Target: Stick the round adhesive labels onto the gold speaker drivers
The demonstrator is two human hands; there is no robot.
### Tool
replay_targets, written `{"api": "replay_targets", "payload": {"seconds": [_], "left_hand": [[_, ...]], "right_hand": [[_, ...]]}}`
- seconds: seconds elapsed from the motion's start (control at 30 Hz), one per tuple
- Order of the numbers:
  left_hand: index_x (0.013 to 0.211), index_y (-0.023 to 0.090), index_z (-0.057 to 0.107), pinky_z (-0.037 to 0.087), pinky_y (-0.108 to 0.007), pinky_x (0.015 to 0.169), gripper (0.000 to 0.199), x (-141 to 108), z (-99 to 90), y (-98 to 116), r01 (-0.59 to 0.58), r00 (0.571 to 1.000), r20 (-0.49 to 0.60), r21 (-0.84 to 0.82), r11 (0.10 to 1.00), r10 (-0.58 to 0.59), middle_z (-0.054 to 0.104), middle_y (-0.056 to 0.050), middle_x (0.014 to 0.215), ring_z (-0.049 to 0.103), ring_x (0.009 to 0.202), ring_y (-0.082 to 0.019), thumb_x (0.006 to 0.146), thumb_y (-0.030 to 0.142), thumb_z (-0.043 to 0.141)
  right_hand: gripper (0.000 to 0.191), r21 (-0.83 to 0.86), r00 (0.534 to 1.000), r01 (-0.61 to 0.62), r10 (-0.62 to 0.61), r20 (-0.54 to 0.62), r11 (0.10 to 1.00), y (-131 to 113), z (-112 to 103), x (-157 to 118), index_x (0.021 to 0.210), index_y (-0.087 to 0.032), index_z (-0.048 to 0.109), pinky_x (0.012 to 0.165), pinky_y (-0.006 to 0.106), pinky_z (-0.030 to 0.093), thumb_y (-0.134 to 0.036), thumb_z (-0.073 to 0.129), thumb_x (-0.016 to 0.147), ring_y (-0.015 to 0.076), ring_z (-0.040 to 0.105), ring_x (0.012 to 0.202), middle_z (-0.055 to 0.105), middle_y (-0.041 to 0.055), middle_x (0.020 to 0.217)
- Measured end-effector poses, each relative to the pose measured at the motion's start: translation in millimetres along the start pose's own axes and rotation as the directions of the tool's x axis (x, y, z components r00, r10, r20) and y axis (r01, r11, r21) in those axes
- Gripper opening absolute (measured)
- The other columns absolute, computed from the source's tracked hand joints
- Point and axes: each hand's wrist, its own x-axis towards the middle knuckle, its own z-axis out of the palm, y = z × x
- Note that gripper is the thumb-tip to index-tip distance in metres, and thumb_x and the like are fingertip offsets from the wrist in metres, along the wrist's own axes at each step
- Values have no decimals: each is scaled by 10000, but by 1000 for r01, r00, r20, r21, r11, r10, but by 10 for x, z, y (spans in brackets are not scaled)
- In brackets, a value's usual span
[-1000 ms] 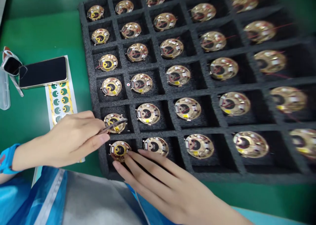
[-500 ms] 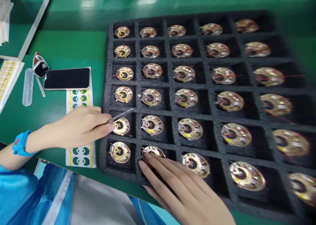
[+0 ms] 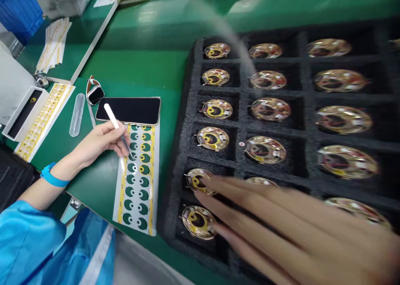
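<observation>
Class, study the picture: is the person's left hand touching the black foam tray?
Apart: the head view shows part of the sticker sheet and green tabletop between the left hand and the foam tray.

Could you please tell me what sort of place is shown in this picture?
Probably an assembly workbench in a factory or workshop: a black foam tray holds rows of gold-coloured round parts, and the left hand holds tweezers at a sheet of yellow cut-outs.

tray (image 3: 177, 185): matt, rough foam | discs (image 3: 213, 139): shiny, seemingly metal | table (image 3: 165, 70): glossy
</observation>
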Motion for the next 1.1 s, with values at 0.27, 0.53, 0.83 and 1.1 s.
{"api": "replay_targets", "payload": {"seconds": [0.27, 0.53, 0.83, 1.1], "left_hand": [[798, 137, 696, 590, -163, 625, 177, -97, -4, 67, -109, 986, -117, 70, 992, 117, 722, -10, 743, 713, 649, -110, 745, 256, 817], [828, 209, 728, 562, -190, 662, 84, -115, 186, 202, -210, 961, -138, 189, 959, 238, 709, 1, 828, 666, 717, -116, 782, 253, 784], [830, 194, 749, 568, -233, 627, 47, -17, 1069, 184, -459, 862, 451, 497, 736, 233, 771, -6, 757, 712, 690, -146, 811, 155, 731], [782, 151, 732, 556, -201, 673, 59, 62, 1307, 22, -533, 826, 504, 550, 643, 253, 784, -12, 789, 691, 696, -114, 805, 97, 722]], "right_hand": [[243, -19, 992, -128, 128, 19, 992, 657, -298, 350, 1067, -92, 645, 804, 428, 580, -159, 421, 1001, 281, 677, 954, 696, 154, 1035], [154, 279, 936, -346, 310, 165, 896, 291, -483, -256, 861, -150, 611, 638, 289, 513, -83, 501, 945, 175, 589, 729, 610, 61, 791], [217, 326, 898, -439, 416, 141, 837, 136, -409, -501, 849, -101, 653, 628, 305, 478, -93, 471, 968, 186, 544, 709, 619, 88, 767], [361, 301, 964, -265, 262, 50, 916, 144, -263, -612, 951, -108, 716, 710, 331, 480, -38, 364, 985, 209, 586, 830, 694, 107, 889]]}}
